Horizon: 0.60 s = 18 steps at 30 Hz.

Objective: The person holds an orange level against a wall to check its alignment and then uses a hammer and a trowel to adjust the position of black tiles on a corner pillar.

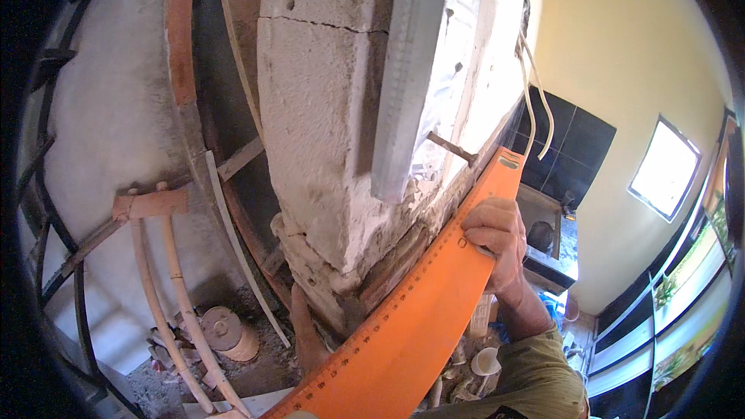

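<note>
My right hand [498, 239] is closed on the upper part of a long, wide orange straightedge [411, 318] with dark measuring marks along one edge. Its fingers wrap over the marked edge. A slot shows at the straightedge's far end, and the board slants from there to the lower edge of the view, lying along the pillar's broken lower edge. Low on the left of the board, a skin-toned shape that looks like my left hand [308, 345] is partly hidden, so its grip does not show. The cracked plaster pillar [318, 109] rises just beyond the board.
A grey metal profile [400, 85] stands against the pillar, with a rusty nail [452, 148] jutting out beside it. Pale cables [531, 101] hang from the wall. Bent wooden poles [182, 295] and a round drum [230, 334] are below left; a white cup [486, 361] is below right.
</note>
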{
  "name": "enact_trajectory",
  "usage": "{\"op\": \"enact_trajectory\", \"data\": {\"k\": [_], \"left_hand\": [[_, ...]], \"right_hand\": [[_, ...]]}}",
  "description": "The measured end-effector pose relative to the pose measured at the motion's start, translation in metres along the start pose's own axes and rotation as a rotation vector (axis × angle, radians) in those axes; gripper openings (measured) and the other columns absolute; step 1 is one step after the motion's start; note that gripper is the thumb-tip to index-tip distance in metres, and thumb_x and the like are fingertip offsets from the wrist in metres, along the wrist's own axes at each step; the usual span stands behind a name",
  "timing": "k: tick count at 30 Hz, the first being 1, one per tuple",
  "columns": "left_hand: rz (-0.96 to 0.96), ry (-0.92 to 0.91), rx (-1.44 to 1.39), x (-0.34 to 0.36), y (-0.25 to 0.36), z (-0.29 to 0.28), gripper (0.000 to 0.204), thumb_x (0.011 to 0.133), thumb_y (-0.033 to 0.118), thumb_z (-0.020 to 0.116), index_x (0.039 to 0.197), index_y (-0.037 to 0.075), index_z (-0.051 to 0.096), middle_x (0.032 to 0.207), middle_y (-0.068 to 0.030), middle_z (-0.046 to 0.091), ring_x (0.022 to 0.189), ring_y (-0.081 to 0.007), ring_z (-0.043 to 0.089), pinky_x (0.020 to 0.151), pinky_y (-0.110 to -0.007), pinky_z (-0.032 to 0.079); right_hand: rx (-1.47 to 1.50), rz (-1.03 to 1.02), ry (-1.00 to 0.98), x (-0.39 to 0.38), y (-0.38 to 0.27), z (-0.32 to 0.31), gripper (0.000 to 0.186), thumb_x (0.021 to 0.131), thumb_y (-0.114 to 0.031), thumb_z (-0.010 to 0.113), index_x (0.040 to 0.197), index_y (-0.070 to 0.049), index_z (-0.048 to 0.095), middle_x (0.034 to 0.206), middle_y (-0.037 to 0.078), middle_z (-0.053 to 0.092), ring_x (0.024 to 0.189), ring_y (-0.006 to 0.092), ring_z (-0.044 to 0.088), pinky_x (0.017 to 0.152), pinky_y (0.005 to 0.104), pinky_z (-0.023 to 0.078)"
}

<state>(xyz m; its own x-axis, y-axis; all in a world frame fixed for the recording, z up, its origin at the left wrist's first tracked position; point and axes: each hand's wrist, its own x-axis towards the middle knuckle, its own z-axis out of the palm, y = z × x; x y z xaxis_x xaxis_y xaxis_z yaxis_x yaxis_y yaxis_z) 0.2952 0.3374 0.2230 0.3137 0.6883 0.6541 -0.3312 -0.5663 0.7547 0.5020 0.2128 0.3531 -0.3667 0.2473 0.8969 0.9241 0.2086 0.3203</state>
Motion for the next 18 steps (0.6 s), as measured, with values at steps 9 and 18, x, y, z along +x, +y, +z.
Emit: {"op": "enact_trajectory", "data": {"k": [9,18], "left_hand": [[-0.047,-0.03,0.016,-0.001,-0.003,0.001,0.05,0.084,0.023,0.074,0.122,-0.005,0.056,0.118,-0.0192,0.062,0.107,-0.0306,0.062,0.094,-0.042,0.051],[-0.099,-0.052,0.13,-0.004,0.033,-0.001,0.049,0.084,0.015,0.075,0.124,-0.004,0.055,0.12,-0.0179,0.062,0.11,-0.0291,0.061,0.097,-0.041,0.05]], "right_hand": [[-0.028,-0.047,-0.005,0.003,0.004,-0.002,0.036,0.073,-0.023,0.074,0.097,-0.003,0.056,0.099,0.014,0.063,0.086,0.03,0.063,0.067,0.0391,0.047],[0.022,-0.049,0.047,0.005,0.006,-0.002,0.032,0.068,-0.02,0.062,0.093,-0.001,0.059,0.098,0.013,0.062,0.089,0.0292,0.063,0.069,0.039,0.048]]}}
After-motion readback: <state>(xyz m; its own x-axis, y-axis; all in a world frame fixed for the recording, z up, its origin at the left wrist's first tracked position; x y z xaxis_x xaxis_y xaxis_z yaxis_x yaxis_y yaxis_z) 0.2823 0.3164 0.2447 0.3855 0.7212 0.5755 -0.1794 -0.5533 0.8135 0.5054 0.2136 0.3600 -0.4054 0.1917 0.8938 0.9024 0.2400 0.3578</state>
